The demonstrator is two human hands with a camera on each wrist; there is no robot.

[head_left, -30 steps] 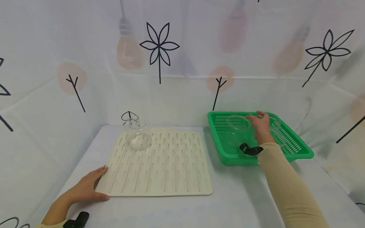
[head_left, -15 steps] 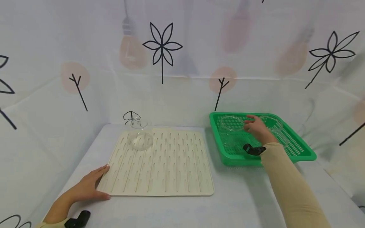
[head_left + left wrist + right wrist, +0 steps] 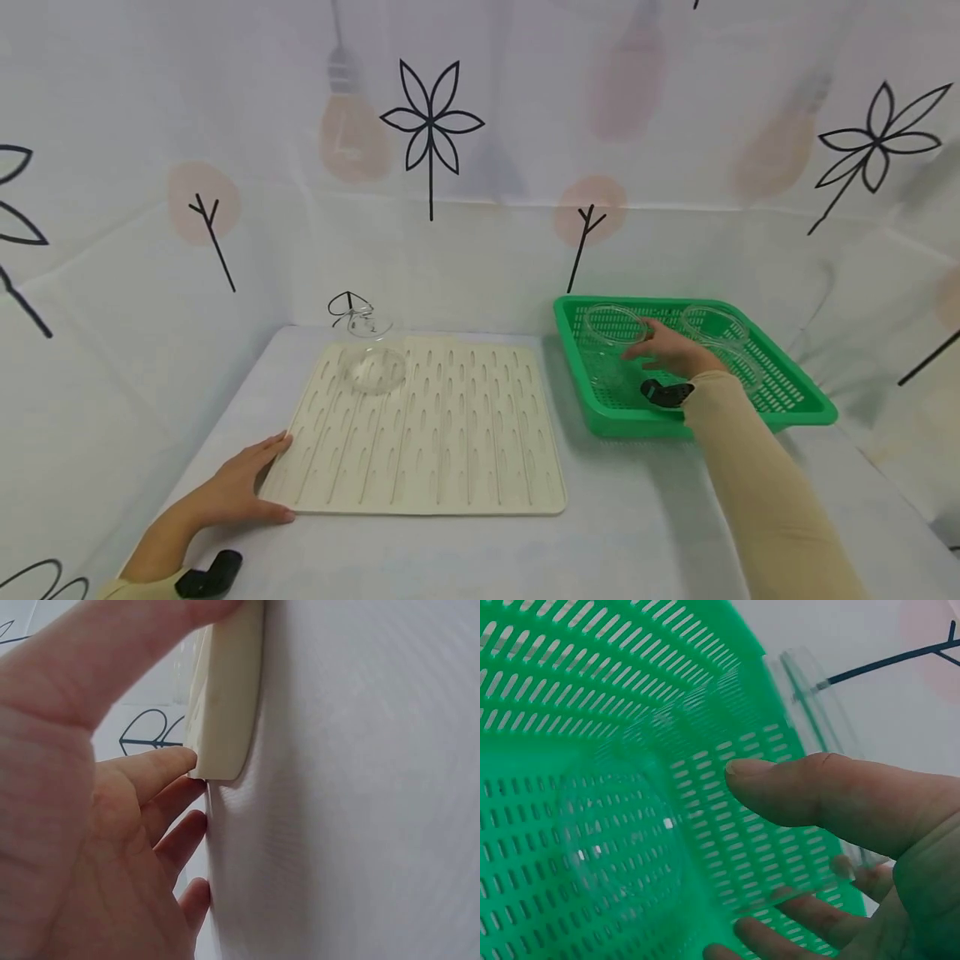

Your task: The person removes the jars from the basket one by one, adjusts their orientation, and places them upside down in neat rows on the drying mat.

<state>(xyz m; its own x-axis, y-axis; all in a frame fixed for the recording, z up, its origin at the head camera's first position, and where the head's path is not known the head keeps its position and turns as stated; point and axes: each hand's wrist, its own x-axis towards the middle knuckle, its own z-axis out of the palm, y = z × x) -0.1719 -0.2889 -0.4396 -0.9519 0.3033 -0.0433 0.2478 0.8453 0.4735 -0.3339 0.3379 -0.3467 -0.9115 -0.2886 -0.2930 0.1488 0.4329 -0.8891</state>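
My right hand reaches into the green basket, right beside a clear cup. In the right wrist view its thumb stretches across the near side of the cup, and the spread fingers lie along the far side. The cup's wide rim faces up, near the basket's back left corner. My left hand rests at the near left corner of a cream drying mat, thumb along the front edge and fingers at the left edge. Another clear cup stands on the mat's far left part, narrower end up.
Two more clear cups, a back one and a nearer one, stand in the basket's right half. The basket sits right of the mat on a white-covered table. A patterned cloth hangs behind and at both sides.
My right hand has shifted from the basket's back middle, lower and leftward, to the side of the left cup. That cup tilted slightly or moved left earlier. My left hand stays at the mat.
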